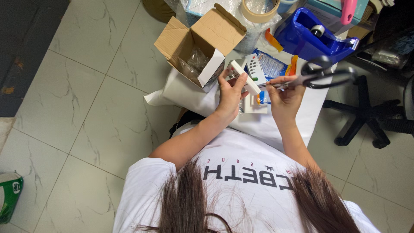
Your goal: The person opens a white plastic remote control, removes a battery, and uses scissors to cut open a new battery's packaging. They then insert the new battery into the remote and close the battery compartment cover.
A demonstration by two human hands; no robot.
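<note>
My left hand [230,92] grips a small white rectangular device [243,77] and holds it above my lap. My right hand [284,97] holds black-handled scissors [321,73], with the blades pointing left toward the white device. Behind the hands a white remote control with buttons [255,69] lies on a clear plastic bag with blue print [271,64]. Below the hands rests a small white square part [254,105] on a white sheet [189,92].
An open cardboard box [196,45] stands left of the hands. A blue tape dispenser [312,36] and a roll of tan tape [258,11] lie beyond. The black base of a swivel chair [366,116] stands at the right on the tiled floor [86,112].
</note>
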